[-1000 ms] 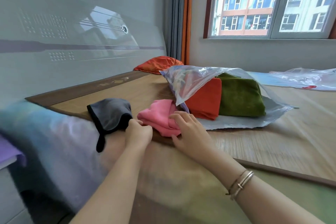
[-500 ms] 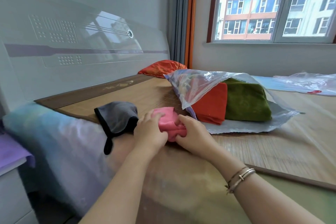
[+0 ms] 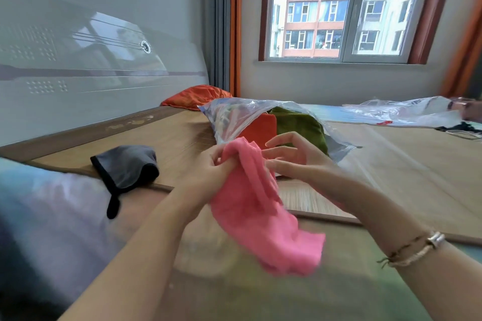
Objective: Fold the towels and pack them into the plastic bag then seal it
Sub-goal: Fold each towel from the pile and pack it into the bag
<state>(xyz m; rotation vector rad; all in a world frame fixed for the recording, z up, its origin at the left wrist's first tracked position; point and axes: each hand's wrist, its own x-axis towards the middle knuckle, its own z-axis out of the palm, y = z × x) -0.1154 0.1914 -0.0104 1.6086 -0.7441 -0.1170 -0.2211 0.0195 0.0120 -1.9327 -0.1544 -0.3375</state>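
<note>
My left hand (image 3: 208,172) grips the top of a pink towel (image 3: 260,214), which hangs unfolded in the air above the bed's near edge. My right hand (image 3: 292,159) is just to the right of the towel with fingers spread and relaxed, near the cloth; whether it touches is unclear. Behind the hands lies a clear plastic bag (image 3: 234,117) with its mouth open toward me, holding a folded orange towel (image 3: 263,128) and a folded green towel (image 3: 300,125). A grey towel with black trim (image 3: 127,164) lies crumpled on the mat to the left.
A bamboo mat (image 3: 404,177) covers the bed. An orange pillow (image 3: 198,96) sits by the headboard (image 3: 91,73) at the back. A second clear plastic bag (image 3: 407,112) lies at the far right. The window wall stands behind.
The pink towel was bunched on the mat under both hands; now my left hand has lifted it and it hangs open. My right hand has let go and spread its fingers.
</note>
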